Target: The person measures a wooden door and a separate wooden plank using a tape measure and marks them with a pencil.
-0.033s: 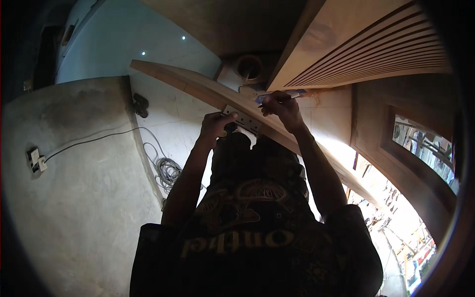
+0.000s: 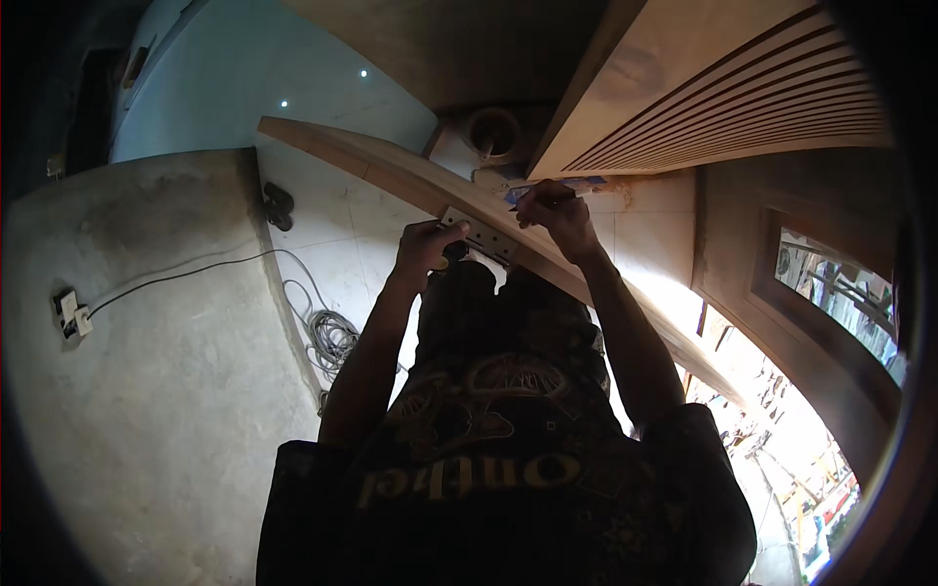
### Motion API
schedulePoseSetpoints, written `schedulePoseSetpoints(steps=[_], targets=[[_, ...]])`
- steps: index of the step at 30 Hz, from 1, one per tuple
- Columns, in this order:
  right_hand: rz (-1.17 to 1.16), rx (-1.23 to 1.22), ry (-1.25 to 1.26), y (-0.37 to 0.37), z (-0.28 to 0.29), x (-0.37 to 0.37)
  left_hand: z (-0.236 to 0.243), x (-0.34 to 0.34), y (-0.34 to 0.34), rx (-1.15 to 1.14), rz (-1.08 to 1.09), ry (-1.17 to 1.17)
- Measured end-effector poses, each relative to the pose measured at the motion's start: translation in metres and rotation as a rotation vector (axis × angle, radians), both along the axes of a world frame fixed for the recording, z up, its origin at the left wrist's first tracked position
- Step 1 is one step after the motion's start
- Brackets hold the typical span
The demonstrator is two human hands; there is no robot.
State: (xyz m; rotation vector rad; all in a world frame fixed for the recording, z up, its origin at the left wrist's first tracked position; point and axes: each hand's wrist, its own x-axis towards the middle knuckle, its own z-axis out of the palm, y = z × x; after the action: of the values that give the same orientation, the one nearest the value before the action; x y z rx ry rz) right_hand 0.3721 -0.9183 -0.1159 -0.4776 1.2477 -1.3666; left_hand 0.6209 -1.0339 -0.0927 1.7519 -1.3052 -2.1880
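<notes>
A long wooden door panel (image 2: pixel 391 174) stands on its edge, running diagonally in front of my legs. Against its upper edge lies a metal hinge (image 2: pixel 479 235) with several screw holes. My left hand (image 2: pixel 430 250) pinches the hinge's left end, thumb on top of the plate, fingers curled underneath. Just beyond the hinge, my right hand (image 2: pixel 559 221) is closed around a slim pen (image 2: pixel 567 201), its point directed down toward the wood. Shadow hides exactly where the pen's tip is.
A slatted wooden panel (image 2: pixel 723 107) leans at the upper right. Behind the door sits a round bucket (image 2: pixel 491 133). Coiled cable (image 2: pixel 332 337) lies on the tiles, leading to a socket (image 2: pixel 72 314) on the grey wall (image 2: pixel 176 410). A dark shoe (image 2: pixel 278 207) rests beside that wall.
The pen's back end has tilted slightly in my right hand. My left hand and the hinge have stayed in place.
</notes>
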Motion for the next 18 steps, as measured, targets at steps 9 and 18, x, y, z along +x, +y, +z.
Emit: schedulePoseSetpoints(steps=[9, 18], targets=[[0.049, 0.037, 0.085, -0.013, 0.001, 0.021, -0.002, -0.001, 0.000, -0.013, 0.022, 0.011], [0.123, -0.007, 0.187, -0.034, -0.001, 0.024, -0.001, 0.001, 0.002, 0.020, 0.037, 0.053]])
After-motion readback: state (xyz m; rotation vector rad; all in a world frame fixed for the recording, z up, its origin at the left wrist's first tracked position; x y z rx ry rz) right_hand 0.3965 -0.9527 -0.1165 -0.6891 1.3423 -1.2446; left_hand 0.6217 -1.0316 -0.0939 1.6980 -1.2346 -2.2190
